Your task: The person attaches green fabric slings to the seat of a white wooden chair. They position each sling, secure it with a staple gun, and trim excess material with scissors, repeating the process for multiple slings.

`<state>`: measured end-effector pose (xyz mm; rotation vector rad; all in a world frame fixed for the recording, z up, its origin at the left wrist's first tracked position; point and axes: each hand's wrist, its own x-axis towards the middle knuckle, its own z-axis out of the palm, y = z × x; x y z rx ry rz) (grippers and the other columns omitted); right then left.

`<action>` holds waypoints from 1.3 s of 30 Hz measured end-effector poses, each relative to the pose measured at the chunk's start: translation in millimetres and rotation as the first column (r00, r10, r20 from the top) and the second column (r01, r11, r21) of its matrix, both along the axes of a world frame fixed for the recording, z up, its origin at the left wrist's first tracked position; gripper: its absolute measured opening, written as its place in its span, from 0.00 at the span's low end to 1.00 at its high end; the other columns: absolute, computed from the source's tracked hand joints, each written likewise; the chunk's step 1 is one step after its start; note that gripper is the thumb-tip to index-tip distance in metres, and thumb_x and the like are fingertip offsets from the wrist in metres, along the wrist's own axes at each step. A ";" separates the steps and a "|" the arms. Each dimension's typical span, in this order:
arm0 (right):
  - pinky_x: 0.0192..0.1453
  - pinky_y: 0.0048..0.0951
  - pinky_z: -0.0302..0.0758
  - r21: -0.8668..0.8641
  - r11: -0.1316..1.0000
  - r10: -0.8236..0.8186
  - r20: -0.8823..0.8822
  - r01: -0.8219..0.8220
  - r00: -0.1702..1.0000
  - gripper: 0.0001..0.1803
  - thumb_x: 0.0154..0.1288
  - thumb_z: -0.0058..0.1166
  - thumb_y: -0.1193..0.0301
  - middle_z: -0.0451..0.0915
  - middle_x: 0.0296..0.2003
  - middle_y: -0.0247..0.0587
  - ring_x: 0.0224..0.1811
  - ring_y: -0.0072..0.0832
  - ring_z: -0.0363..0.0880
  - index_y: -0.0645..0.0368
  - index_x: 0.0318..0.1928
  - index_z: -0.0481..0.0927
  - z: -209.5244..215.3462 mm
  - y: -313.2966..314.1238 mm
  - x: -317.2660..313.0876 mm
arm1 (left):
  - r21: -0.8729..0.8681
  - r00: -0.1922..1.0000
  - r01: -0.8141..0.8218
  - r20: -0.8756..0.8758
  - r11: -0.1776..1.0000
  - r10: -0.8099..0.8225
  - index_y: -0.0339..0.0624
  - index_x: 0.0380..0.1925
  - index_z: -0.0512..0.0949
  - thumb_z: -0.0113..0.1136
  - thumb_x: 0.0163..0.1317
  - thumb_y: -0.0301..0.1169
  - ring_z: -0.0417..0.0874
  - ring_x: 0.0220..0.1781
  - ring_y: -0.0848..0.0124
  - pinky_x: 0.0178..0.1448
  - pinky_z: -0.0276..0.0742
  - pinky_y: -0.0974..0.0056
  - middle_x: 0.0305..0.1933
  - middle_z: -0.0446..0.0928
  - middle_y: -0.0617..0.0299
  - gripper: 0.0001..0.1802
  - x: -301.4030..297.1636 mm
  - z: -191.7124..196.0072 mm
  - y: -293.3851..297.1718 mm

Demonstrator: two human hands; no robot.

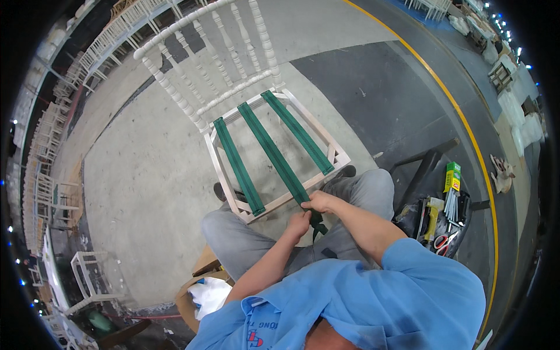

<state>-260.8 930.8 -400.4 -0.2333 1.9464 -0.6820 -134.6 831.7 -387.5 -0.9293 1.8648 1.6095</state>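
Chair frame (234, 92), one: white turned-spindle back, pale open seat; placed before the seated person over grey floor (140, 204), front rail between the knees. Straps, dark green, three, running back to front: left strap (238, 166); middle strap (270, 150); right strap (297, 132). Right hand (319, 201): pinching the middle strap at the front rail. Left hand (299, 223): fingers curled, just beside the strap's loose tail (317, 220); grip hidden, cannot be told. At right: green-yellow box (452, 177), red-handled scissors (447, 240).
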 end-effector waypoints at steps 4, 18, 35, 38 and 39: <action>0.52 0.39 0.78 -0.071 0.986 0.141 -0.109 -0.149 0.984 0.26 0.67 0.68 0.53 0.88 0.43 0.53 0.43 0.38 0.85 0.68 0.47 0.88 -13.3 -5.3 -7.4 | -0.856 0.856 -0.094 -0.331 0.509 -0.398 0.44 0.41 0.84 0.56 0.71 0.59 0.87 0.45 0.50 0.49 0.79 0.46 0.39 0.87 0.51 0.28 -9.6 21.6 -43.1; 0.56 0.39 0.82 0.106 0.988 -0.084 -0.245 0.113 0.966 0.31 0.71 0.60 0.47 0.88 0.48 0.50 0.47 0.43 0.87 0.62 0.59 0.84 -29.5 18.7 -13.6 | -0.761 0.780 0.454 0.088 0.463 -0.619 0.38 0.38 0.85 0.54 0.67 0.68 0.91 0.40 0.50 0.45 0.85 0.49 0.36 0.88 0.46 0.38 -56.9 24.9 -73.8; 0.37 0.41 0.84 0.351 0.207 -0.569 0.802 0.913 -0.180 0.31 0.75 0.48 0.39 0.85 0.36 0.43 0.32 0.37 0.84 0.57 0.43 0.83 -54.6 -33.5 -1.8 | -0.803 0.786 0.407 0.066 0.435 -0.615 0.39 0.36 0.84 0.56 0.65 0.67 0.90 0.36 0.52 0.40 0.85 0.50 0.33 0.87 0.48 0.36 -56.5 13.2 -74.0; 0.39 0.43 0.85 0.508 -0.018 -0.556 0.711 0.861 -0.431 0.23 0.76 0.53 0.50 0.86 0.33 0.45 0.32 0.41 0.85 0.58 0.38 0.84 -59.7 -50.8 -9.7 | -0.806 0.785 0.390 0.039 0.445 -0.618 0.40 0.34 0.83 0.57 0.65 0.66 0.90 0.34 0.53 0.38 0.85 0.50 0.31 0.87 0.49 0.35 -55.8 9.5 -74.3; 0.39 0.43 0.85 0.524 -0.045 -0.484 0.733 0.851 -0.477 0.23 0.75 0.53 0.50 0.86 0.33 0.44 0.32 0.41 0.85 0.58 0.38 0.84 -63.3 -57.5 -17.7 | -0.813 0.785 0.377 0.026 0.444 -0.619 0.39 0.34 0.83 0.58 0.65 0.66 0.90 0.34 0.53 0.38 0.85 0.50 0.32 0.87 0.49 0.35 -56.1 8.0 -74.4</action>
